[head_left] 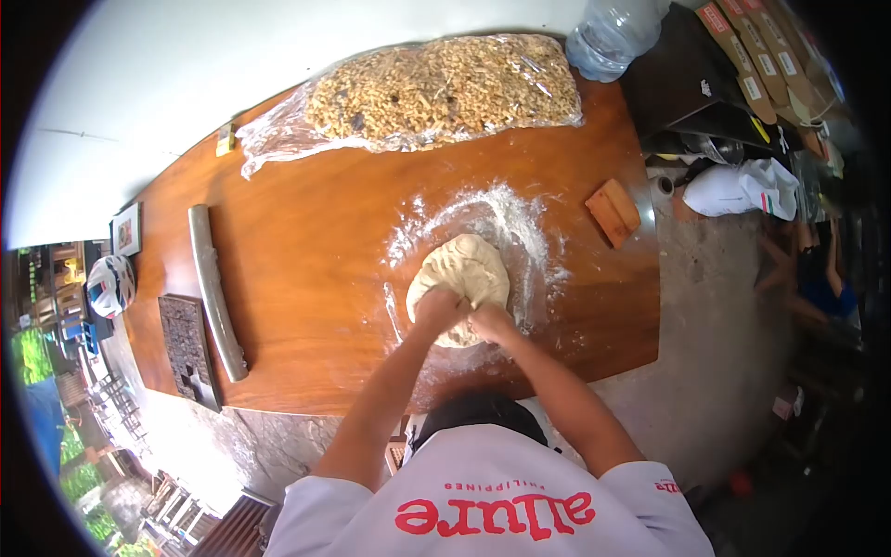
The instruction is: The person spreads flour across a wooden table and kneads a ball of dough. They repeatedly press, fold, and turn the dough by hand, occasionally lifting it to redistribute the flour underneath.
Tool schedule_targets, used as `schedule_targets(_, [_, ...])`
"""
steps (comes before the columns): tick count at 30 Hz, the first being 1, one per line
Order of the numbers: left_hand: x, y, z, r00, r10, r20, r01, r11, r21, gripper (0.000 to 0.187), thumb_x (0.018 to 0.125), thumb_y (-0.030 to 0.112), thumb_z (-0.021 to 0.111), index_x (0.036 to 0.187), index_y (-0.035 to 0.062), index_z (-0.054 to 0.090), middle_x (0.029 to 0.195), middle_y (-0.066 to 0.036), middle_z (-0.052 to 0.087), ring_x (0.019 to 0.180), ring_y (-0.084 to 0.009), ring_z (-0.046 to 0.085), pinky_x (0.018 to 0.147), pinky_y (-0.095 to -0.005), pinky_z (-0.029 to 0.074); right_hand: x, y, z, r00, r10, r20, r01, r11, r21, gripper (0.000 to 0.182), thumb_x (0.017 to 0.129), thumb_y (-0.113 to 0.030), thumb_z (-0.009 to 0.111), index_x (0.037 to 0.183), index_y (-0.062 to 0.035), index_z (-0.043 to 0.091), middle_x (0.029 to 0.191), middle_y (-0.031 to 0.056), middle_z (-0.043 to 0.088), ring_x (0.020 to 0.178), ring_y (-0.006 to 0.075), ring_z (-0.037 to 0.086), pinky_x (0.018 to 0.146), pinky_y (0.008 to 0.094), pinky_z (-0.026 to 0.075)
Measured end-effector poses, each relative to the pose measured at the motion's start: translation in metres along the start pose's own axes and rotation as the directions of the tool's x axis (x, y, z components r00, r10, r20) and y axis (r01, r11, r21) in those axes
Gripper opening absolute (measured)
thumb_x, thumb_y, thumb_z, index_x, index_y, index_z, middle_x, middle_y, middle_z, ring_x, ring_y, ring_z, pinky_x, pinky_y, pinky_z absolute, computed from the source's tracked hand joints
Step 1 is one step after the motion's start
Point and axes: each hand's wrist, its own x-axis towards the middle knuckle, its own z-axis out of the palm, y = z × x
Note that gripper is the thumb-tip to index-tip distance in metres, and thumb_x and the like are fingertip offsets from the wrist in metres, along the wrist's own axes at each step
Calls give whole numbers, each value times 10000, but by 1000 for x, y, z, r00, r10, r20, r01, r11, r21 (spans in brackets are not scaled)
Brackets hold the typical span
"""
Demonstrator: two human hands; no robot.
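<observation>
A round, pale lump of dough (461, 262) sits on the wooden table (306, 269), with a ring of scattered white flour (506, 209) around its far and right sides. My left hand (441, 308) presses into the near left part of the dough, its fingers curled in. Close beside it, my right hand (490, 321) grips the near right edge of the lump, fingers bent. Most fingertips of both hands are sunk in the dough or hidden behind the knuckles.
A large clear plastic bag of brownish pieces (445, 93) lies along the back edge. At the left are a long grey tube (213, 288) and a dark carved board (188, 343). A small wooden block (613, 213) rests at right; a big clear bottle (613, 42) stands behind.
</observation>
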Motion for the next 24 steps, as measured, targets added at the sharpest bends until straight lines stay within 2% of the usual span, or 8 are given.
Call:
schedule_targets(2, [-21,9,9,994,-106,22,105,994,39,380,922,353,558,830,18,714,766,-210,685,708,-383,677,697,-461,549,-12,10,-16,923,-37,382,-101,937,335,235,892,-184,524,782,-24,657,746,132,689,560,203,666,466,356,502])
schedule_targets(4, [-37,7,18,984,-144,-101,133,985,-107,366,932,345,587,833,17,713,747,-214,679,690,-362,675,670,-459,541,-36,-18,-55,934,-135,332,-1,925,379,204,907,-129,493,797,-34,636,642,86,632,535,218,622,511,361,526])
schedule_targets(6, [-58,3,15,958,-140,-250,29,916,-400,311,953,300,610,930,3,700,773,-193,689,712,-289,686,672,-403,535,-11,-17,-64,949,-310,-48,314,932,183,198,930,-178,553,850,-21,642,780,114,684,680,224,686,589,348,568])
schedule_targets(8, [-83,-11,21,921,-240,-307,35,835,-549,297,952,278,626,946,-11,692,774,-162,691,718,-241,678,670,-375,529,-15,-37,-70,656,-469,-591,469,867,-168,389,907,-311,666,1169,-28,610,1164,176,657,1061,276,665,831,424,576])
schedule_targets(12, [-146,-42,15,908,-397,-130,130,564,-815,298,965,250,628,959,-42,686,763,-80,684,724,-132,645,658,-310,514,17,-47,-28,647,-627,-434,289,729,-621,992,799,-445,787,1543,-85,240,1549,190,336,1433,328,338,1164,541,293])
schedule_targets(19, [-194,-79,53,915,-397,69,183,257,-949,289,965,237,623,949,-45,685,747,-71,684,701,-127,640,655,-297,514,4,-65,-23,872,-289,-396,208,950,-235,1045,693,-358,879,1481,19,306,1456,239,469,1344,380,465,1101,457,395])
schedule_targets(23, [-191,-62,46,901,-373,-222,104,683,-723,347,875,268,708,1073,-12,661,996,-146,682,858,-257,676,762,-395,540,-26,-67,-22,968,-169,-187,45,847,-530,654,621,-338,875,1120,38,682,1092,230,701,1016,333,688,887,402,534])
schedule_targets(24, [-182,-55,35,856,-355,-374,102,828,-552,443,832,279,745,1159,1,637,1156,-190,660,981,-311,677,837,-432,541,-33,-61,-13,865,-451,-220,199,711,-675,449,621,-335,869,911,-13,752,893,201,730,844,338,712,787,407,552])
